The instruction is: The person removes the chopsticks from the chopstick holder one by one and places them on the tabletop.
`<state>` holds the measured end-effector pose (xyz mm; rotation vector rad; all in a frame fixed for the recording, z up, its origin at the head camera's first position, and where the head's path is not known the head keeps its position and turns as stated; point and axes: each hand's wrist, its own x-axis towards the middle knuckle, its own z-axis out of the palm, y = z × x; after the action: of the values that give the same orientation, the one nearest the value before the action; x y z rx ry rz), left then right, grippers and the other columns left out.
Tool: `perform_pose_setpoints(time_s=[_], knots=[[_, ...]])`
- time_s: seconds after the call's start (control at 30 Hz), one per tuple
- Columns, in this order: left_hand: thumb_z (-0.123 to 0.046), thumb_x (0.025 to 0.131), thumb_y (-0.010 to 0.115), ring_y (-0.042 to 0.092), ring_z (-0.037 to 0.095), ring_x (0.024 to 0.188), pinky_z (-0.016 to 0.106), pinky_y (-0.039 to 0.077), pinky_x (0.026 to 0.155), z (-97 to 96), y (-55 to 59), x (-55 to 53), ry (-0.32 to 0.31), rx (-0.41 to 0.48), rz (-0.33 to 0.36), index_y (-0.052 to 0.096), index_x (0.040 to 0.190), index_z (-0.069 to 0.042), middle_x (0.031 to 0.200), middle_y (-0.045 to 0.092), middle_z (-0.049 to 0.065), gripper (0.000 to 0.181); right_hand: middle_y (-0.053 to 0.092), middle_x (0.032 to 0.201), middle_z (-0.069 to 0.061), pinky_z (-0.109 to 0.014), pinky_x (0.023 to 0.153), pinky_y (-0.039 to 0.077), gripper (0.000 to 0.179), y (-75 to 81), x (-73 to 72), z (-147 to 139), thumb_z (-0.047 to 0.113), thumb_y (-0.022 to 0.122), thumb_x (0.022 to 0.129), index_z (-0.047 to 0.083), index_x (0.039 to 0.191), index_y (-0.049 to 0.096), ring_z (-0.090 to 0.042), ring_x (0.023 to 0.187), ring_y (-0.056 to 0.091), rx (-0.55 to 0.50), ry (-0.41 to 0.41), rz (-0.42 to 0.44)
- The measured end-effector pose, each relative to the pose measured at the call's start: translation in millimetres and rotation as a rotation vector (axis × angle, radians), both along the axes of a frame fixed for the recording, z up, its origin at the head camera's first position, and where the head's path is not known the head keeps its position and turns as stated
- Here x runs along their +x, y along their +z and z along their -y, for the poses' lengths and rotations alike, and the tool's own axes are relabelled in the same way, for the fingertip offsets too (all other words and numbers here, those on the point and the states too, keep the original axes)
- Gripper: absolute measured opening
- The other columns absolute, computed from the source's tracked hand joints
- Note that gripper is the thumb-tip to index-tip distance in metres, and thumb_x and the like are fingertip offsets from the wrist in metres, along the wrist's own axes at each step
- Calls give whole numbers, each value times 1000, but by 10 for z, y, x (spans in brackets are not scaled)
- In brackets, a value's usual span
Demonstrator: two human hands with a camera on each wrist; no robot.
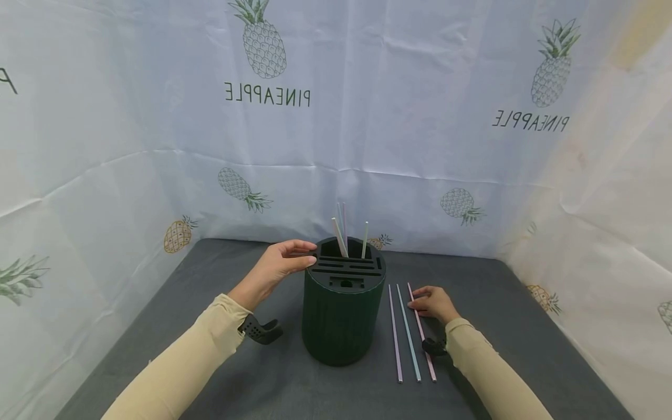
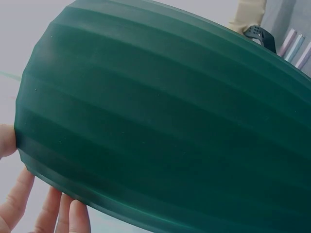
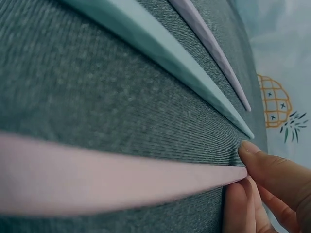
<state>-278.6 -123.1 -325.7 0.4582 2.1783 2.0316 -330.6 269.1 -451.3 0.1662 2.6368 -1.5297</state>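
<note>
A dark green, ribbed knife-and-utensil holder [image 1: 341, 321] stands upright, with slots in its black top. Several pastel chopsticks [image 1: 340, 238] stick up from its rear compartment. My left hand [image 1: 273, 265] touches the holder's left rim with thumb and extended fingertips; in the left wrist view its fingers [image 2: 47, 213] lie along the edge. To the right of the holder, my right hand [image 1: 433, 304] pinches the far, thin end of a pink chopstick [image 3: 121, 179] between thumb and fingers. Beside it lie a light blue chopstick [image 1: 409, 335] and a lilac chopstick [image 1: 395, 335].
A dark grey cloth [image 1: 252, 385] covers the table. White fabric printed with pineapples [image 1: 367, 116] hangs behind and along both sides. Each wrist wears a black strap [image 1: 261, 329].
</note>
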Motion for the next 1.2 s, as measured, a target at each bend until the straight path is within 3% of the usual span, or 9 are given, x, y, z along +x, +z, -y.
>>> perform_pose_setpoints(time_s=[0.47,0.7,0.8,0.97,1.1,1.2], knots=[[-17,89,71,59,19,113,43,45,107,-15,-12,-10,-4,2,2,59,128,-4,128,58,11,44,68,92,-17,-34,69,60,40,-19,-6,16,1,77,79,-10,114,60,-15,72,65,48,-30,15],[-18,89,71,59,19,113,43,45,107,-18,-4,-5,-4,-2,4,58,129,-4,128,58,11,44,69,93,-16,-35,68,60,43,30,14,-27,1,75,81,-13,117,57,-15,72,66,-26,0,30],[-17,89,71,59,19,113,43,45,106,-19,2,-1,-4,-1,0,58,129,-3,128,57,12,44,70,96,-18,-35,71,60,45,128,31,-52,4,72,85,-15,121,54,-18,77,67,-82,9,28],[-18,89,71,59,19,113,43,45,107,-7,1,0,-4,-7,0,58,129,-4,128,57,12,44,62,123,-22,-36,84,59,53,429,24,-66,20,67,92,-10,133,49,-25,100,67,-161,24,-31],[-19,89,71,59,19,113,43,45,106,7,-11,-6,-1,-16,1,58,129,-4,127,58,12,45,62,116,-4,-29,87,57,60,782,44,-3,28,65,94,-5,139,44,-10,96,67,-310,40,-130],[-19,89,71,59,19,113,43,45,106,14,-16,-8,-2,-20,0,58,129,-4,128,58,12,45,62,106,7,-24,85,57,54,1034,115,109,27,63,95,-3,137,45,-5,93,65,-438,77,-245]])
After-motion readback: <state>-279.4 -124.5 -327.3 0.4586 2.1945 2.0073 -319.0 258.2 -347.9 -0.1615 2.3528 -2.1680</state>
